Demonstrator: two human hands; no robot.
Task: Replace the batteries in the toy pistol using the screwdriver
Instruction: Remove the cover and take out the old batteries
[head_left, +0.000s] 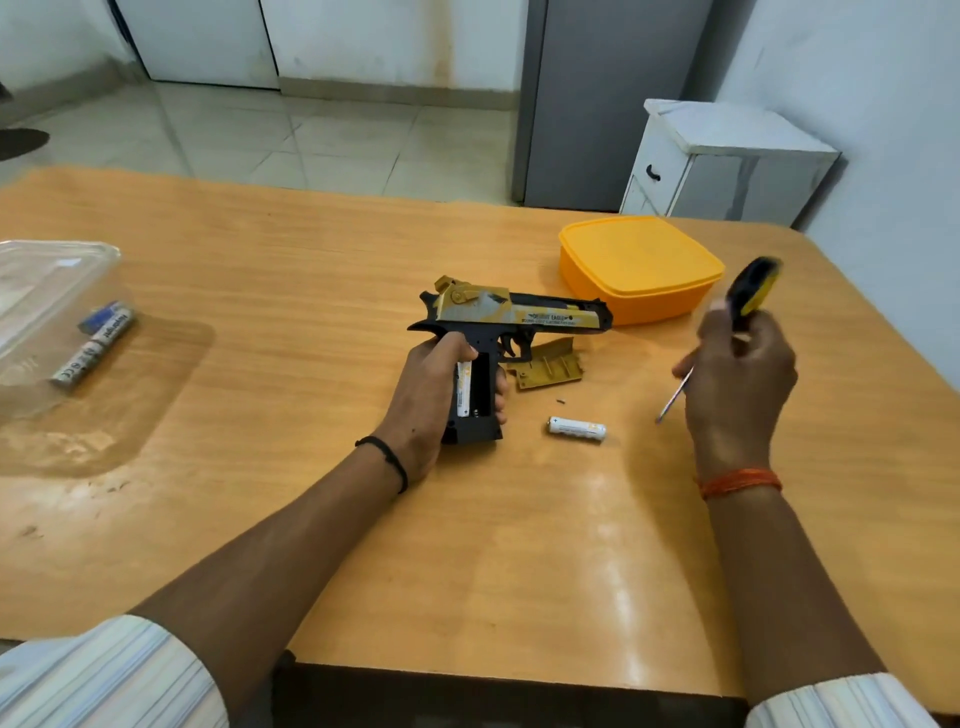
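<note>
The toy pistol (498, 332) lies on its side on the wooden table (260, 260), its grip toward the person, and the left hand (441, 395) grasps that grip with the fingers wrapped round it. The grip cover (545, 366) is off and lies just beside the trigger, with a tiny screw (560, 400) near it. One white battery (464, 389) sits in the open bay; the slot next to it looks empty. Another white battery (576, 429) lies loose on the table, close by. The right hand (737, 374) holds the screwdriver (717, 343) up off the table, fingers clenched round the shaft below the black-and-yellow handle.

I'd guess the seated cell comes out next. Best to keep the left hand pinning the grip flat, and lever gently at one end with the tip (a slip could send that little screw rolling). Over at the left, batteries (96, 343) wait by a clear box (47, 280).
</note>
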